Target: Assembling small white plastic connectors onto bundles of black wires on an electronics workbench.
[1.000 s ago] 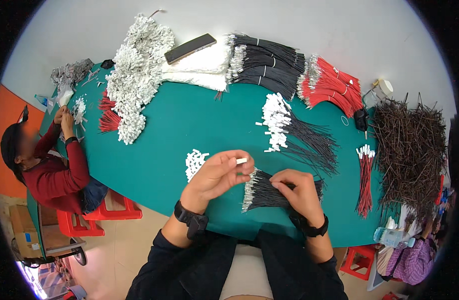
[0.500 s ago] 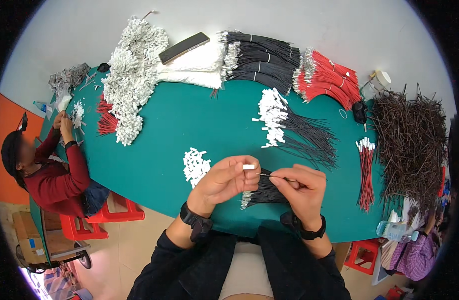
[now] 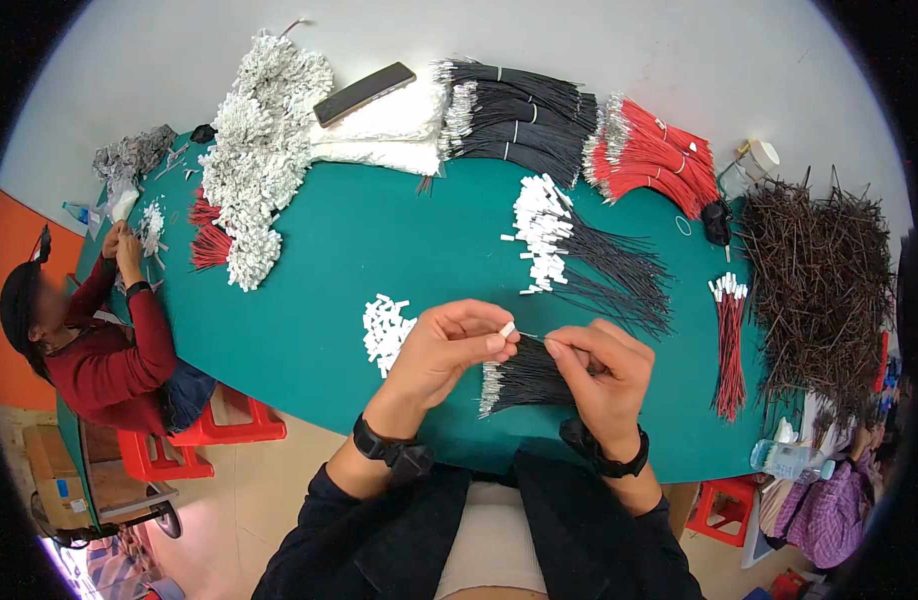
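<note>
Between the thumb and forefinger of my left hand (image 3: 431,358) is a small white connector housing (image 3: 507,328). My right hand (image 3: 616,372) pinches a thin black wire (image 3: 535,338), its bare end pointing at the housing. Whether the wire tip touches the housing or has entered it, I cannot make out. Under my hands lies a bundle of black wires with metal-tipped ends (image 3: 531,386), partly covered by my right hand. Left of my left hand sits a pile of loose white housings (image 3: 383,330). Beyond my hands, black wires fitted with white housings (image 3: 544,225) are heaped.
Red-and-black wires (image 3: 731,350) lie at the right beside a dark tangled heap (image 3: 817,280). Along the wall are red wire bundles (image 3: 664,165), black wire bundles (image 3: 529,120), white bags (image 3: 384,125) and a white connector heap (image 3: 254,160). A co-worker (image 3: 104,350) sits at the left.
My left hand has turned the white housing from lying level to tilted, moving its fingers around it. The wire in my right hand stays close to it.
</note>
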`<state>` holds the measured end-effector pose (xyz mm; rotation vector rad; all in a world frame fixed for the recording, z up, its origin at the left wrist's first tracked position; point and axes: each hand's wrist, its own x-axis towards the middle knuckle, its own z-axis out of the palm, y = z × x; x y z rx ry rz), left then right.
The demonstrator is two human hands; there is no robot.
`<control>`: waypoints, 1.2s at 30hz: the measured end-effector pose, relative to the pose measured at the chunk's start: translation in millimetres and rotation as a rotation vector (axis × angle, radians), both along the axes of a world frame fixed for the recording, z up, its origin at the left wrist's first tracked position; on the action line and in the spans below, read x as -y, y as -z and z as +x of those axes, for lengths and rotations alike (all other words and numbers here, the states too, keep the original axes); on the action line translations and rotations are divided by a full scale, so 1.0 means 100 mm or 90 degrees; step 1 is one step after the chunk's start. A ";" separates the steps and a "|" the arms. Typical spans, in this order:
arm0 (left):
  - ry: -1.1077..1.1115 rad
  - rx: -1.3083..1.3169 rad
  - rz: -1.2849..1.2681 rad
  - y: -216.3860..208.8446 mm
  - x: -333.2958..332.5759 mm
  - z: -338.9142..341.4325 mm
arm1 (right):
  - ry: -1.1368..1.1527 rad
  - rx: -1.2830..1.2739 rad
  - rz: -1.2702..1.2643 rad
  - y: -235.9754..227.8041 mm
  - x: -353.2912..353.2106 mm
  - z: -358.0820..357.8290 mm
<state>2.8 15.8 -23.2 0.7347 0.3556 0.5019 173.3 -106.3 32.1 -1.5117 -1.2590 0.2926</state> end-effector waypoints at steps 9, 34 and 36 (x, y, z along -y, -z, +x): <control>-0.150 -0.126 0.168 -0.13 0.08 -0.01 | -0.009 0.018 0.012 0.05 -0.02 0.03; -0.138 -0.149 0.219 -0.18 0.10 -0.02 | -0.046 0.188 0.028 0.04 -0.05 0.07; -0.142 -0.147 0.227 -0.18 0.10 -0.01 | -0.046 0.182 0.027 0.05 -0.05 0.06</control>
